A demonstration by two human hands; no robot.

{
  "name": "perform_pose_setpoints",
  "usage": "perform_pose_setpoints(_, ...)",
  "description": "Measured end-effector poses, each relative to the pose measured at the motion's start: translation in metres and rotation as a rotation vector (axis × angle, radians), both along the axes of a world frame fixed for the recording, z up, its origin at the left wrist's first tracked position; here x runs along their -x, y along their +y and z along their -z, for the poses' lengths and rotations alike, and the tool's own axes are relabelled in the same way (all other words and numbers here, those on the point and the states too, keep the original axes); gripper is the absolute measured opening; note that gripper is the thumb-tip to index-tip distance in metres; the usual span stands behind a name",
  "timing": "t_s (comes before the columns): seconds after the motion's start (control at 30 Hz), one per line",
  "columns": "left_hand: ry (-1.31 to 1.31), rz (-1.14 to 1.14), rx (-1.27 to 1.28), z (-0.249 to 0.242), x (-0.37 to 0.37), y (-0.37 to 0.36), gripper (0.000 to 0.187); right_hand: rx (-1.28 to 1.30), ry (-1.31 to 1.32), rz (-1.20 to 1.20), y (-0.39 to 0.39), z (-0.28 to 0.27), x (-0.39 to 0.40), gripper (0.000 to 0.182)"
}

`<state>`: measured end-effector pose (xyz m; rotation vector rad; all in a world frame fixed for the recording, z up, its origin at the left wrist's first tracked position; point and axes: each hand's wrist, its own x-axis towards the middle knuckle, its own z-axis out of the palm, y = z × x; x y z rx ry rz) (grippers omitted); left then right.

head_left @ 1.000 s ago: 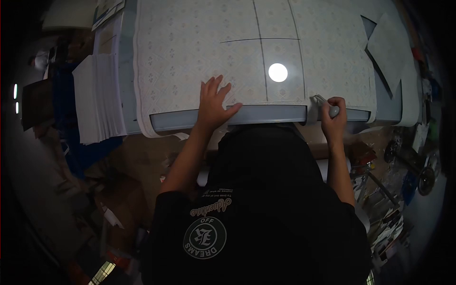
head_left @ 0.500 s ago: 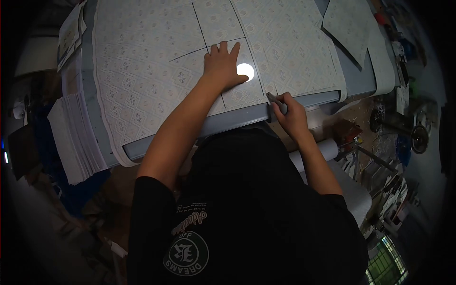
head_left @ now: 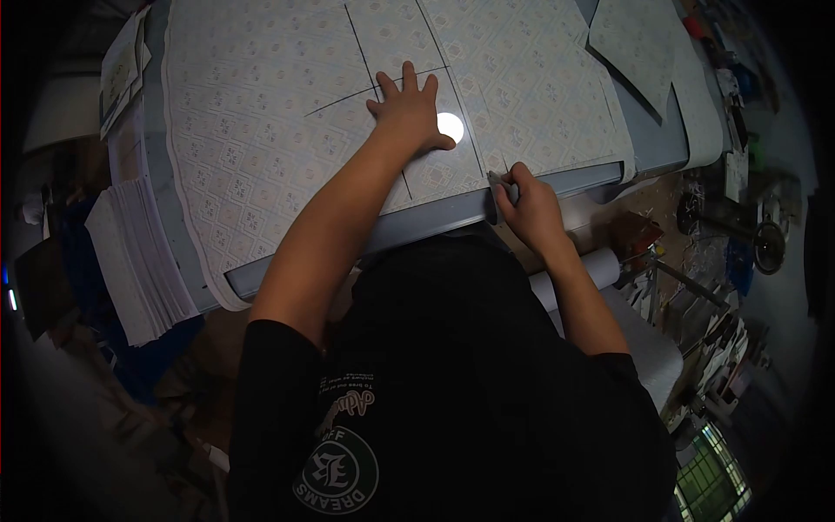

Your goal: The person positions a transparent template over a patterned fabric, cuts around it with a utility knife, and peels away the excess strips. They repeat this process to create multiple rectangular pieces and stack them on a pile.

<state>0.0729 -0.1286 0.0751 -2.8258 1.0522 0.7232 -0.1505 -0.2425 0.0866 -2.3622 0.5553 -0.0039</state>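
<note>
My left hand (head_left: 406, 111) is spread flat on a clear template (head_left: 435, 170) marked with dark lines, beside a bright round reflection. Beneath the template lies a pale sheet with a diamond pattern (head_left: 252, 157). Near the sheet's front edge, my right hand (head_left: 532, 209) is closed round a small grey utility knife (head_left: 494, 179), mostly hidden in the fingers. Its tip is right by the template's lower right corner.
The grey table (head_left: 435, 217) shows along its front edge. A stack of pale sheets (head_left: 143, 261) stands at left, and a loose patterned piece (head_left: 639, 52) lies at upper right. A white roll (head_left: 600, 271) and clutter fill the lower right.
The fingers of my left hand have spread wider, with the hand still on the template. My right hand has stayed almost in place, the knife drawn slightly lower in its grip.
</note>
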Motion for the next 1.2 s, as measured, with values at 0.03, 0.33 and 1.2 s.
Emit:
perform_pose_setpoints(0.03, 0.002, 0.005, -0.001, -0.001, 0.000, 0.000, 0.119, 0.007, 0.022, -0.004, 0.000, 0.000, 0.000, 0.019)
perform_pose_setpoints(0.33, -0.026, 0.051, -0.042, -0.007, -0.002, -0.005, 0.122, -0.048, -0.179, 0.089, 0.008, 0.032, 0.016, 0.018)
perform_pose_setpoints(1.2, -0.033, 0.002, -0.020, -0.003, -0.129, -0.021, 0.130, 0.077, -0.212, 0.088, -0.038, 0.039, -0.183, 0.022)
